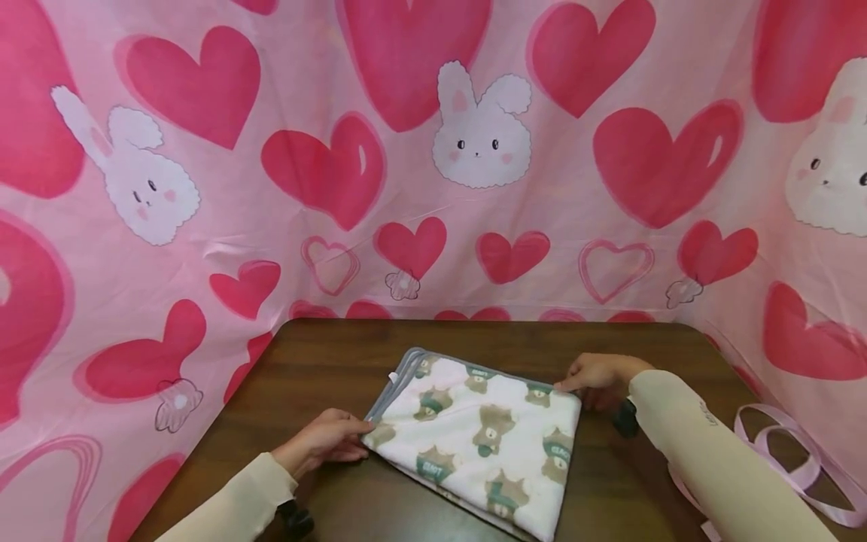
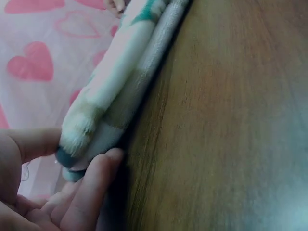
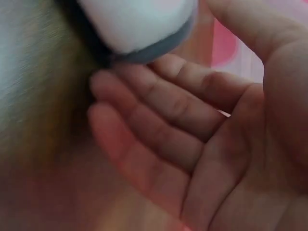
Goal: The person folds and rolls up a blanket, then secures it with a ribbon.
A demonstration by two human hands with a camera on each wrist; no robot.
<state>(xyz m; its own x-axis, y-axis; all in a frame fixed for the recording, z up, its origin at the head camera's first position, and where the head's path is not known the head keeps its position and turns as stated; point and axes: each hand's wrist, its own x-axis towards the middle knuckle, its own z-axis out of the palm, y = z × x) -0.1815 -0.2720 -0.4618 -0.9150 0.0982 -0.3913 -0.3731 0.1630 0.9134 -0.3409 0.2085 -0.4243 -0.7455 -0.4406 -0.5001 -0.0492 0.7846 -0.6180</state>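
A folded fleece blanket (image 1: 467, 444), white with brown bears in green and a grey binding, lies at an angle on the brown table. At its left corner my left hand (image 1: 332, 436) pinches the layers, thumb above and fingers below; the left wrist view shows the thick folded edge (image 2: 115, 77) between them. My right hand (image 1: 599, 380) holds the far right corner, its thumb on top. Close up in the right wrist view, curled fingers (image 3: 159, 106) reach under the grey-bound corner (image 3: 159, 48). A small white tag (image 1: 393, 377) sticks out on the left edge.
The dark wooden table (image 1: 325, 339) stretches around the blanket. A pink ribbon-like strap (image 1: 806, 470) lies looped at the right edge. Behind and on both sides hangs a pink cloth (image 1: 420, 203) with hearts and rabbits.
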